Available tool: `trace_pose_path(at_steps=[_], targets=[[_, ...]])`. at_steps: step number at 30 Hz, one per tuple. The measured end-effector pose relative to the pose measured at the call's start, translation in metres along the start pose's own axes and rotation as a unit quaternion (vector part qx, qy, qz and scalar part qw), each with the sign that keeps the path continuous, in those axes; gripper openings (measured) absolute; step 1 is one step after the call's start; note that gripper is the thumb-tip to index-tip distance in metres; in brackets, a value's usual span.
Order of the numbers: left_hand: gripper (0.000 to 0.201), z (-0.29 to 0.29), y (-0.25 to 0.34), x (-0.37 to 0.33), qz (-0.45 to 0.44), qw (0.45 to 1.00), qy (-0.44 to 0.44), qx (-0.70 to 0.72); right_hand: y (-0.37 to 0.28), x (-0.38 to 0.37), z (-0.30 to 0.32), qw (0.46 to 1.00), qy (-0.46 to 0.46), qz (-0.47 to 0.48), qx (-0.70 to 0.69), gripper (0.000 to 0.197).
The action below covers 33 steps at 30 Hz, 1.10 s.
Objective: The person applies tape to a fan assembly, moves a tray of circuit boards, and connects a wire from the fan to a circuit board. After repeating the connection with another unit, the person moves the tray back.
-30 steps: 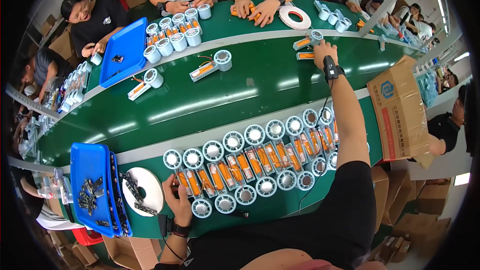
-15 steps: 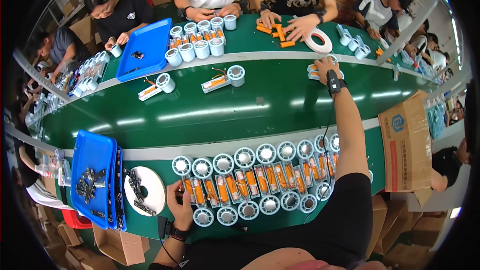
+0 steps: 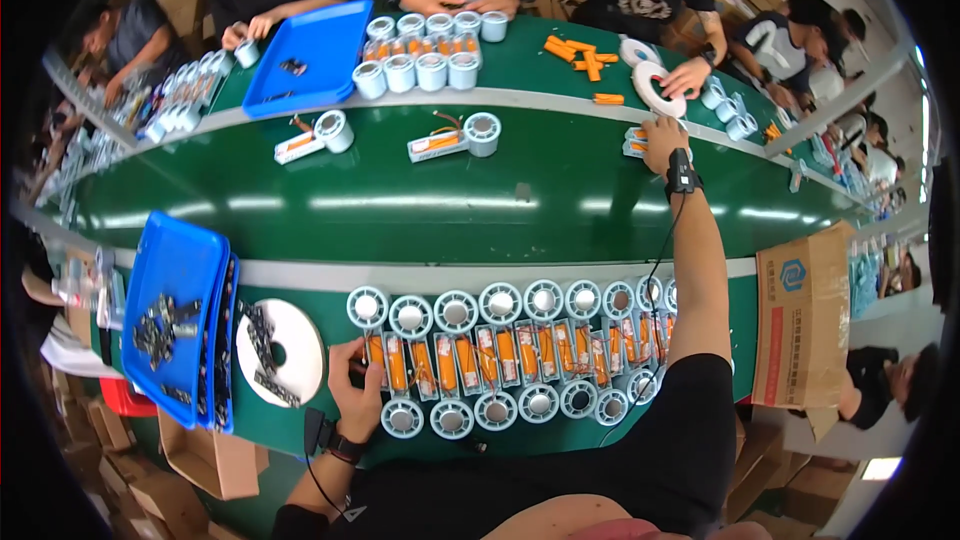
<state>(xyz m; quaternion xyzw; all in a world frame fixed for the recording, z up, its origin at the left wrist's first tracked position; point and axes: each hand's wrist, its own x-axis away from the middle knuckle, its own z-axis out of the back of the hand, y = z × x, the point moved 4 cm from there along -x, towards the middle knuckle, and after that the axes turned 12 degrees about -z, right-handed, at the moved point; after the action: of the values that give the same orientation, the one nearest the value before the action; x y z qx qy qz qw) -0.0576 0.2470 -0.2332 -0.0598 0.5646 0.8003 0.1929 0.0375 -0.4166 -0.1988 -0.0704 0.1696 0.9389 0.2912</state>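
Right hand [image 3: 664,143]: upper right of the frame, over small light-blue-and-orange units [image 3: 633,145]; whether the fingers are clamped on them, I cannot tell.
Left hand [image 3: 357,395]: lower left of centre, beside the end of a long row of similar units [image 3: 466,360], finger and thumb apart.
Reach: taking hold on the green belt [image 3: 400,210] seems the step in hand.
Grasp: likely calls for a secure hold, clear of the co-worker's hand [image 3: 686,78] nearby.
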Motion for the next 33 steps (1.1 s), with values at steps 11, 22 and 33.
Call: trace_pose_path(at_steps=[11, 22, 33], targets=[[0.037, 0.006, 0.019, 0.002, -0.025, 0.999, 0.023, -0.005, -0.001, -0.003, -0.021, 0.997, -0.041, 0.044, 0.052, 0.044], [0.038, 0.003, 0.018, -0.010, -0.043, 0.999, 0.014, -0.012, -0.029, 0.022, 0.011, 0.997, 0.012, 0.073, 0.035, 0.044], [0.038, -0.001, 0.015, -0.005, -0.032, 0.999, 0.000, 0.021, -0.060, 0.052, 0.024, 0.998, -0.022, 0.056, 0.029, 0.038]])
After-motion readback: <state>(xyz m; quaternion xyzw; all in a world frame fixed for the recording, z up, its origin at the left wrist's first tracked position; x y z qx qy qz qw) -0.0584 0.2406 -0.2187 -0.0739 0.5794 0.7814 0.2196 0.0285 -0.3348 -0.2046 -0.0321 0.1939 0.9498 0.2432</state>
